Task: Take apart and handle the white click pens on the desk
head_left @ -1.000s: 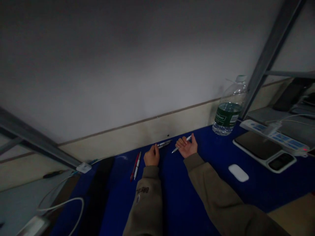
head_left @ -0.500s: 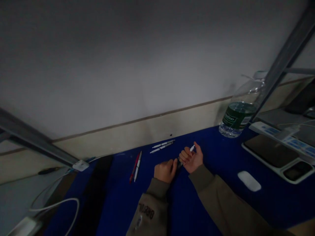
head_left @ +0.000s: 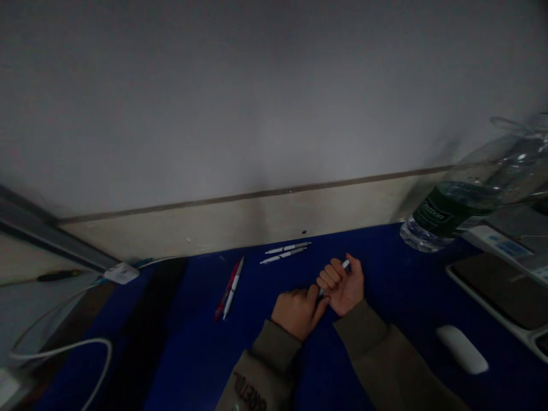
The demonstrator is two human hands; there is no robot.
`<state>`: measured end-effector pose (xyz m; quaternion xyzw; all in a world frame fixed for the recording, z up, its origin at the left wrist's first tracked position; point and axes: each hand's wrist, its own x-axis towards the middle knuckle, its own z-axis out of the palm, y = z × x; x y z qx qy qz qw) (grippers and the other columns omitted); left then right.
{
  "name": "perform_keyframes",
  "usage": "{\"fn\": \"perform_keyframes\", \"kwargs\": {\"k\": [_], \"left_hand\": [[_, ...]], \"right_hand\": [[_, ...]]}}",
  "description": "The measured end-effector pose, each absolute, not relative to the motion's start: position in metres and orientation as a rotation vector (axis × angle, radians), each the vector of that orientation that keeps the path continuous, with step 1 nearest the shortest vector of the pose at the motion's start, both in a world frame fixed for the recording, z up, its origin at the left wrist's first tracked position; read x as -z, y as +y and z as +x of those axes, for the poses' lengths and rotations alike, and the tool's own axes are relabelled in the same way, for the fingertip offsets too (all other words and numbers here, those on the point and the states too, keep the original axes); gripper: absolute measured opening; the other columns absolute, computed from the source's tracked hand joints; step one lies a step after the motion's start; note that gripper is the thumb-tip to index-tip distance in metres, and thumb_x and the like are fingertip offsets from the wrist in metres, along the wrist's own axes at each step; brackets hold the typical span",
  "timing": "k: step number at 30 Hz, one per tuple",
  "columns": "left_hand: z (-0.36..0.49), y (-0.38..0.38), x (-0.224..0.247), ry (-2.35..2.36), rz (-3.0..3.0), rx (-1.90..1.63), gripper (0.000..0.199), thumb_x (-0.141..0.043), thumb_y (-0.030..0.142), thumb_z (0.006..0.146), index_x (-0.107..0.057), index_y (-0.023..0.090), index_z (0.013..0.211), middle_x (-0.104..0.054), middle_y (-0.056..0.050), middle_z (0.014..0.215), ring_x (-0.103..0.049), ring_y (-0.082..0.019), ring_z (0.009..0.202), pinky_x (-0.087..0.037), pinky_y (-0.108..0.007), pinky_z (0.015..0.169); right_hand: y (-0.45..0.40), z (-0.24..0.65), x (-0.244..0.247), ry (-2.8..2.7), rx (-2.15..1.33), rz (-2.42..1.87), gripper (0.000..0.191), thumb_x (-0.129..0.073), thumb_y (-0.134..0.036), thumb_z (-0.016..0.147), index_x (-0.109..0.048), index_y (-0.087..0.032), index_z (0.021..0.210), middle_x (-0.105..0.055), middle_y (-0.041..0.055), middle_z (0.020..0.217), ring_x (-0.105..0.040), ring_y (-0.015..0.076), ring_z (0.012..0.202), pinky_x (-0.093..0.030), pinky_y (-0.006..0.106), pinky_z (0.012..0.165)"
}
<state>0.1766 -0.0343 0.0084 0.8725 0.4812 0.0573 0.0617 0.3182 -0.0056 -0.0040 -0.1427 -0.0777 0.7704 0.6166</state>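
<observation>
Over a blue table [head_left: 192,354], near the foot of a pale wall [head_left: 274,114], holds a slim white pen [head_left: 345,264] between two hands. Curls the fingers [head_left: 329,277] of the right hand [head_left: 342,285] snugly around it, palm turned upward, white end showing beside the raised thumb. Pinches the lower end with the left hand [head_left: 299,311], fingers bent closed, lower tip hidden. Wears olive-brown sleeves, dark lettering on the left one. Toward the wall, two white-and-grey pens [head_left: 283,255] side by side. Farther left, a red pen [head_left: 225,294] just beside a silver-white pen [head_left: 233,291]. On the right, a rounded white mouse [head_left: 462,349]; beyond, a dark-topped flat device [head_left: 500,288] and, near the wall, a large clear bottle [head_left: 454,211] with a green label.
</observation>
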Motion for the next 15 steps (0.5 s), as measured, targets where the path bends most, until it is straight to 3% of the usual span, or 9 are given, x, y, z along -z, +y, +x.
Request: {"fn": "perform_keyframes", "kwargs": {"k": [15], "left_hand": [[0.1767,-0.0292,-0.0073,1.557,2.557,-0.065,0.032,-0.033,0.042,0.096,-0.056,0.020,0.089,-0.067,-0.007,0.078,-0.063,-0.018,0.069,-0.034,-0.026,0.054]], "right_hand": [[0.0002,0.3175,0.0011,-0.091,-1.787,-0.268,0.047,-0.038,-0.045,0.087,-0.017,-0.021,0.052,-0.015,-0.0070,0.045,-0.016,0.0090,0.040,-0.024,0.025,0.040]]}}
